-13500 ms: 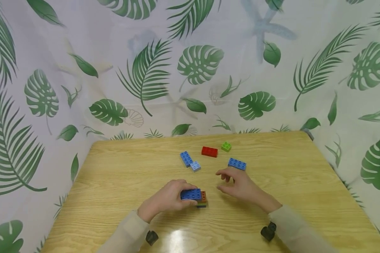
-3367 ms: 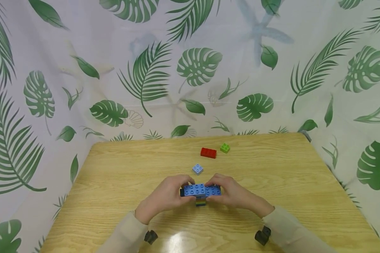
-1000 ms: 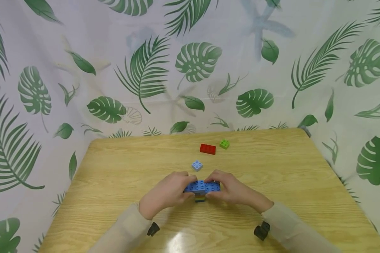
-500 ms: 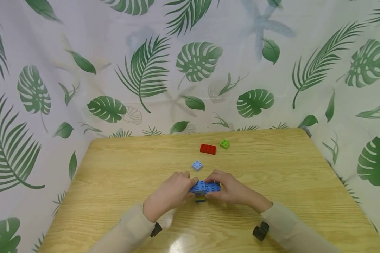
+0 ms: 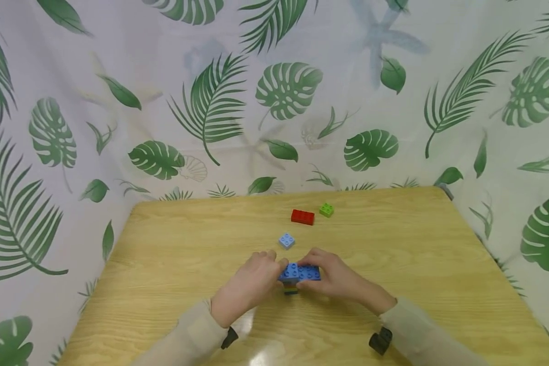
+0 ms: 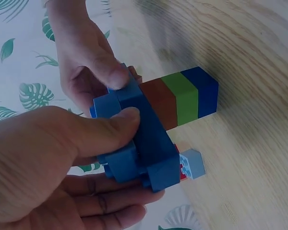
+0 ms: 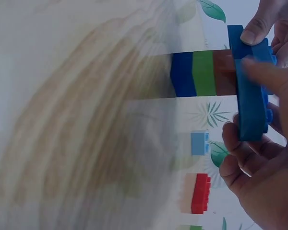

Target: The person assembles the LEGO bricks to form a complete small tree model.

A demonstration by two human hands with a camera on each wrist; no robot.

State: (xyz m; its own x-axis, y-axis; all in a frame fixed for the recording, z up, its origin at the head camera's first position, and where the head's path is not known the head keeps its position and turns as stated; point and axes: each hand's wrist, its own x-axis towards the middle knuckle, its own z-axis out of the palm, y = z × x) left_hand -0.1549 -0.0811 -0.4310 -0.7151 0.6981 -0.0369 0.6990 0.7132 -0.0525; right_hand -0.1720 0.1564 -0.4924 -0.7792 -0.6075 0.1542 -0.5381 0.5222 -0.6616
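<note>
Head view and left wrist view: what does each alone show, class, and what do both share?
Only the head view shows the loose lime brick and the right wrist's black device. Only the left wrist view clearly shows the brown brick. Both show the left hand and right hand gripping blue bricks, plus the pale blue brick and red brick.

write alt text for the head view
Left hand and right hand grip a blue-topped brick stack at a wooden table. Beyond lie a light blue brick, a red brick and a green brick; leaf-print cloth hangs behind.
</note>
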